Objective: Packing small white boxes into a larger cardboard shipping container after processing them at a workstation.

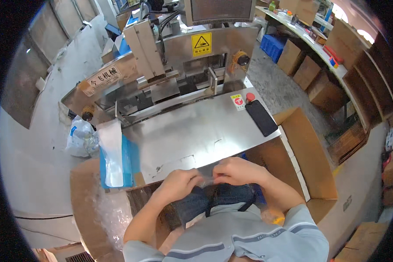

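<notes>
A piece of clear plastic film (206,180) is stretched between my two hands, just off the front edge of the steel machine table (179,144). My left hand (182,184) pinches one end of it. At the other end, my right hand (236,171) has its fingers closed on the film. The film is thin and partly covered by my fingers, so its full shape cannot be made out. Left of the table top, a stack of clear or white plastic sheets (112,153) lies on a blue box (129,162).
A black phone (261,118) lies at the table's right, beside a red stop button (250,97). Behind stands the steel machine frame (255,43). An open carton (316,157) with white items stands right; a carton of clear plastic (111,214) stands left.
</notes>
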Action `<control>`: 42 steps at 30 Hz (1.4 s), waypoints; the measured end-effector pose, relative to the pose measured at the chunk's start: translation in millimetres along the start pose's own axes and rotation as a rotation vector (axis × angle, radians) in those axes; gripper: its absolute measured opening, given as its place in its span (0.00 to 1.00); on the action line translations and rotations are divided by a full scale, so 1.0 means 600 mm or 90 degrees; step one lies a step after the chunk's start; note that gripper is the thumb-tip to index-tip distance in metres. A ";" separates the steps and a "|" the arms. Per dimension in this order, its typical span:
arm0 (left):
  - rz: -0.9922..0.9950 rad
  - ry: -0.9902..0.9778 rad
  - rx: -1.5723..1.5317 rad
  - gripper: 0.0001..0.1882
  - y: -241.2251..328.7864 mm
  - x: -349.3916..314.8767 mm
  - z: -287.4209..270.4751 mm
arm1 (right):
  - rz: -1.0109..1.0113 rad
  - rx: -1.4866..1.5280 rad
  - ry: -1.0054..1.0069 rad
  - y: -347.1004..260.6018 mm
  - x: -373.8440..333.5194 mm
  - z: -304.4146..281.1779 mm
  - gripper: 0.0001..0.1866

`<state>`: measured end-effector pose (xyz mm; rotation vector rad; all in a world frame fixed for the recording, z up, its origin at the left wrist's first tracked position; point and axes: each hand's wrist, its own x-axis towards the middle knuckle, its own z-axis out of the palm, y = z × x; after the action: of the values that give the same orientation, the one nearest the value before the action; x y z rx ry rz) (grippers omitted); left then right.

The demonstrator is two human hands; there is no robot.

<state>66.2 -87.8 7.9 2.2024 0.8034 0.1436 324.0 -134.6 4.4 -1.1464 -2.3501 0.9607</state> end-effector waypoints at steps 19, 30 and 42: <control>-0.176 -0.014 -0.194 0.16 -0.222 0.087 -0.174 | 0.076 0.151 -0.032 0.183 0.219 -0.098 0.11; -0.247 0.144 -0.154 0.15 -0.385 0.292 -0.333 | 0.062 -0.114 0.160 0.322 0.450 -0.191 0.12; -0.155 0.544 0.230 0.22 -0.227 0.220 -0.133 | 0.059 -0.392 0.272 0.212 0.438 -0.061 0.30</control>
<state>75.5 108.6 -51.7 2.3312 1.6553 0.9190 255.1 145.2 -54.8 -1.5030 -2.2875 -0.0301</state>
